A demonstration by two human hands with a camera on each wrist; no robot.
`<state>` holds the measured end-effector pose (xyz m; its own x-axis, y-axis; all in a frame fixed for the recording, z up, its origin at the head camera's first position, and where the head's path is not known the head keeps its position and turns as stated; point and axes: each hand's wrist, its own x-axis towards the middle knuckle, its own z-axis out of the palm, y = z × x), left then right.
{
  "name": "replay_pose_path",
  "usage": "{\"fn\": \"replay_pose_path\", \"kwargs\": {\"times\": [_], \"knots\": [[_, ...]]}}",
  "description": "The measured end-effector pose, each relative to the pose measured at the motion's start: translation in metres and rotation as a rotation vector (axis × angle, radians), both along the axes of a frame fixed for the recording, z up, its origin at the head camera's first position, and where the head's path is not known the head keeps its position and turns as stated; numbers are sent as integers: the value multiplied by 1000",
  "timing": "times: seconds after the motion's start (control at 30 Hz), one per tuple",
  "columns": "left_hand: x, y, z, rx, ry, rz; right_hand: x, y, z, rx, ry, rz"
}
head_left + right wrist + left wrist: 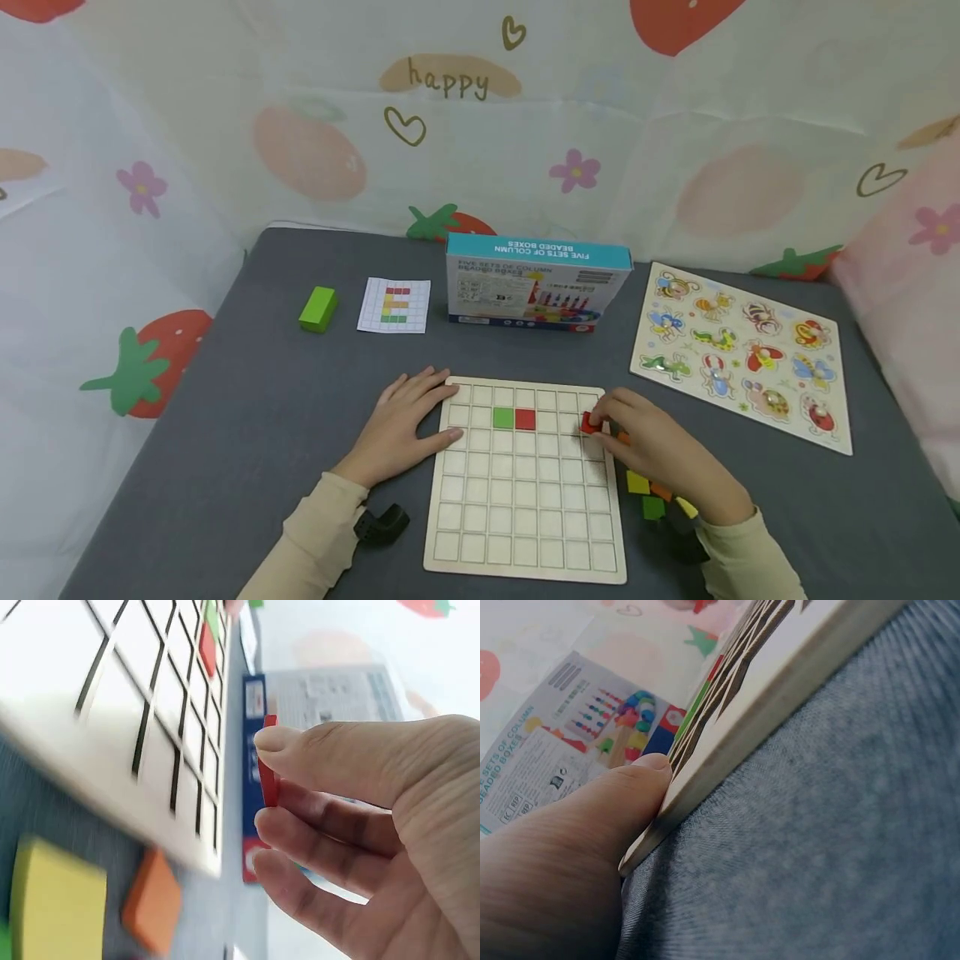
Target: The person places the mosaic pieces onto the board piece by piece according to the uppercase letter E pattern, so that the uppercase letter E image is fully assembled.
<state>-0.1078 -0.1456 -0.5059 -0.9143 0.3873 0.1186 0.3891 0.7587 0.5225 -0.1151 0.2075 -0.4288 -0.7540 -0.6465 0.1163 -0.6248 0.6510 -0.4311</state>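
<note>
A pale wooden grid board (pixel 525 525) lies on the table, with a green square tile (pixel 503 418) and a red square tile (pixel 525 419) side by side in its second row. My left hand (pixel 405 429) rests at the board's upper left edge, fingers spread, the thumb touching the rim in the left wrist view. Between thumb and fingers, my right hand (pixel 652 442) pinches another red tile (pixel 268 769) over the board's right side. Yellow (pixel 637 482), orange (pixel 152 904) and green (pixel 653 507) tiles lie by the board's right edge, partly hidden under the right hand.
Beyond the board stands a cardboard box (pixel 536 292). Left of it lie a pattern card (pixel 393 306) with coloured squares and a green block (pixel 318 309). An insect picture board (pixel 750 358) lies at the right. A printed cloth (pixel 465 150) hangs behind the table.
</note>
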Motion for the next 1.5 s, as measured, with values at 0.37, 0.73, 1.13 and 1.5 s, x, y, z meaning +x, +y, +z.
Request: {"fn": "replay_pose_path", "kwargs": {"times": [0.37, 0.73, 1.13, 1.5], "knots": [[0, 0, 0, -2, -11, 3, -10, -34, -12, 47, -11, 91], [1, -1, 1, -7, -8, 12, -13, -46, -18, 102, 60, 100], [-1, 0, -1, -2, 7, -2, -13, -47, -21, 135, 59, 36], [-1, 0, 0, -3, 6, 4, -18, -47, -22, 65, -83, -8]]}}
